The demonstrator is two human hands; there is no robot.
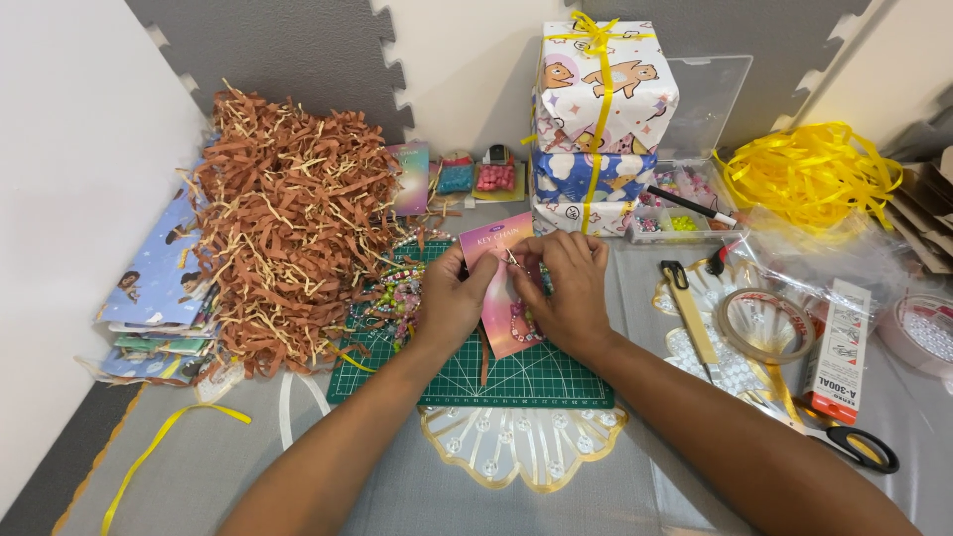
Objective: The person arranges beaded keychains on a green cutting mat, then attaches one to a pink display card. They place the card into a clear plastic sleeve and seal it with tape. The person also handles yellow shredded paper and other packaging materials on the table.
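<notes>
Pink card [504, 298] — between both hands' fingers [496, 266]

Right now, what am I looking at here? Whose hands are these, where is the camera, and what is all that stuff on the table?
There is no machine: these are a person's two bare hands, filmed by one camera worn on their head, looking down at a craft table. The left hand and right hand together hold a pink card with a beaded piece fastened to it, above a green cutting mat. On the left sits a heap of brown shredded paper beside a stack of wrapping sheets. Behind stands a wrapped gift box tied with yellow ribbon. To the right lie a loose bundle of yellow ribbon, a roll of clear tape, a utility knife and scissors.
</notes>
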